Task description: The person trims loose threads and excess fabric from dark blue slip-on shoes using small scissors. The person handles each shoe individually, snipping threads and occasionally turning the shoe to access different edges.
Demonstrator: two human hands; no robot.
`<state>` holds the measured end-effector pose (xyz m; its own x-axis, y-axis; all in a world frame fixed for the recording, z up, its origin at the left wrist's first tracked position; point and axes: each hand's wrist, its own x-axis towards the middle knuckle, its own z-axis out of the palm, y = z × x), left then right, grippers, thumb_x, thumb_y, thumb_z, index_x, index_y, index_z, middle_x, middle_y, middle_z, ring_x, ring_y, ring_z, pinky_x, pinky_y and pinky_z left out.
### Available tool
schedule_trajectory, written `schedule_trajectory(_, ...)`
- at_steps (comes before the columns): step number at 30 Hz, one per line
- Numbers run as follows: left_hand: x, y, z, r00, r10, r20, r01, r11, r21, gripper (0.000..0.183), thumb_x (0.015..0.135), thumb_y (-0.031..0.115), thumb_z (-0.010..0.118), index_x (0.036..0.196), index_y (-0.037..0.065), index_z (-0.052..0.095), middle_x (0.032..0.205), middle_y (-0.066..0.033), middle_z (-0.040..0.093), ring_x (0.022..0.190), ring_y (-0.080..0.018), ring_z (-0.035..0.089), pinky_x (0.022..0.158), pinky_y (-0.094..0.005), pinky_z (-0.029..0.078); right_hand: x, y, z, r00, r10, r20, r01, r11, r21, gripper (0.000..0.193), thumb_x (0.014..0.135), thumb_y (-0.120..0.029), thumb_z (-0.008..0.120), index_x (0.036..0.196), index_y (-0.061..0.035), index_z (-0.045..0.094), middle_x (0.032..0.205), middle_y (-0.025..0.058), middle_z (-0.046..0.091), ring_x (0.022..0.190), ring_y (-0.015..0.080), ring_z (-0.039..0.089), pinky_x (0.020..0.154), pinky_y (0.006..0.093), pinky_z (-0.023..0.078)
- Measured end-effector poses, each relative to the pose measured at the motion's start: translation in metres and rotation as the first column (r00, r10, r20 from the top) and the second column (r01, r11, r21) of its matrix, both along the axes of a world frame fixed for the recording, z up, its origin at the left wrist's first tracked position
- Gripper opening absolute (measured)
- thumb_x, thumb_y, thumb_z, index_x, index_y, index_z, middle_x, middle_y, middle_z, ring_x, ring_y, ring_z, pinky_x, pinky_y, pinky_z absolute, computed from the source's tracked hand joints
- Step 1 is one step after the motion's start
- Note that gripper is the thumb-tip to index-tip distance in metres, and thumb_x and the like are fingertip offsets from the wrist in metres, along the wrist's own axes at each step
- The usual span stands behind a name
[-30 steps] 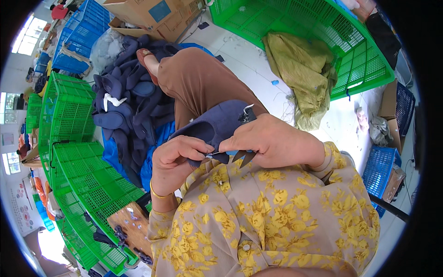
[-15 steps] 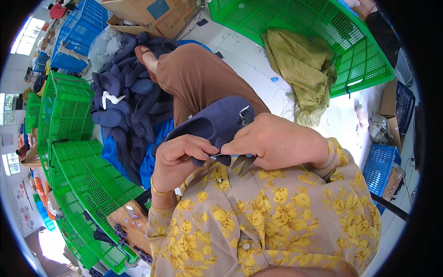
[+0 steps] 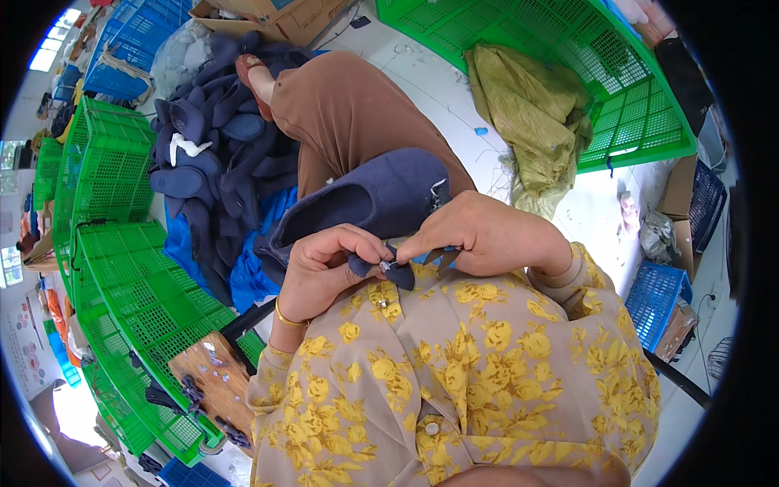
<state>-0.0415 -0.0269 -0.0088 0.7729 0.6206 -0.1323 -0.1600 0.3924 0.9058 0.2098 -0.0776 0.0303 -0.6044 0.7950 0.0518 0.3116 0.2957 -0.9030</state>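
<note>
My left hand [image 3: 324,272] is closed, pinching a small navy fabric bow [image 3: 399,277] with a shiny bit at its centre. At that centre my right hand [image 3: 491,235] brings thumb and forefinger together on something thin, perhaps a needle or thread. Small scissors [image 3: 444,257], grey blades downward and a bit of blue showing, are tucked in the right hand's curled fingers. Behind both hands a navy slip-on shoe [image 3: 398,174] lies across my lap, its opening facing up. Loose white thread [image 3: 438,193] hangs at its toe end.
A heap of navy shoes [image 3: 243,127] lies on blue sheeting at the left. Green crates [image 3: 162,300] line that side, with a wooden board [image 3: 213,373] near me. Ahead right stand a big green crate [image 3: 649,114] and an olive sack [image 3: 527,114]; a blue basket [image 3: 653,296] sits right.
The bow has turned, so its shiny centre shows between my fingertips. My right fingers have shifted slightly left and up. The shoe sits a little lower on my lap, its opening more visible.
</note>
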Motion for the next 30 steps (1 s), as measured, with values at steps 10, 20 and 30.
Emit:
schedule_trajectory(10,-0.004,-0.004,-0.015,0.998,-0.023,0.064,0.023,1.000,0.004,0.007,0.086,-0.006,0.064,0.091,-0.002,0.061,0.100,-0.0125,0.064,0.091,-0.0175,0.065,0.081,-0.0294,0.057,-0.005,-0.002,-0.010,0.998,-0.001,-0.065,0.001,1.000,0.002,0.046,0.066,0.009,0.052,0.106,-0.0072,0.066,0.098,0.0116,0.070,0.090,0.0314,0.066,0.078,0.0384,0.052)
schedule_trajectory(20,-0.002,-0.011,-0.017,0.999,0.030,0.041,-0.028,0.998,-0.065,0.009,0.085,-0.006,0.066,0.091,-0.001,0.060,0.099,-0.0110,0.063,0.089,-0.0165,0.065,0.078,-0.0287,0.058,-0.013,-0.006,-0.027,0.995,-0.041,-0.095,0.045,0.998,0.035,0.047,0.066,0.010,0.050,0.108,-0.0093,0.063,0.094,0.0104,0.069,0.087,0.0323,0.065,0.073,0.0375,0.052)
schedule_trajectory(30,0.000,-0.013,-0.019,0.998,0.056,0.022,-0.054,0.996,-0.071,0.011,0.086,-0.007,0.064,0.094,-0.001,0.060,0.100,-0.0104,0.062,0.088,-0.0167,0.066,0.077,-0.0285,0.058,-0.017,-0.008,-0.034,0.993,-0.102,-0.060,0.100,0.995,-0.029,0.045,0.068,0.007,0.051,0.107,-0.0142,0.062,0.083,0.0097,0.068,0.076,0.0319,0.065,0.066,0.0376,0.050)
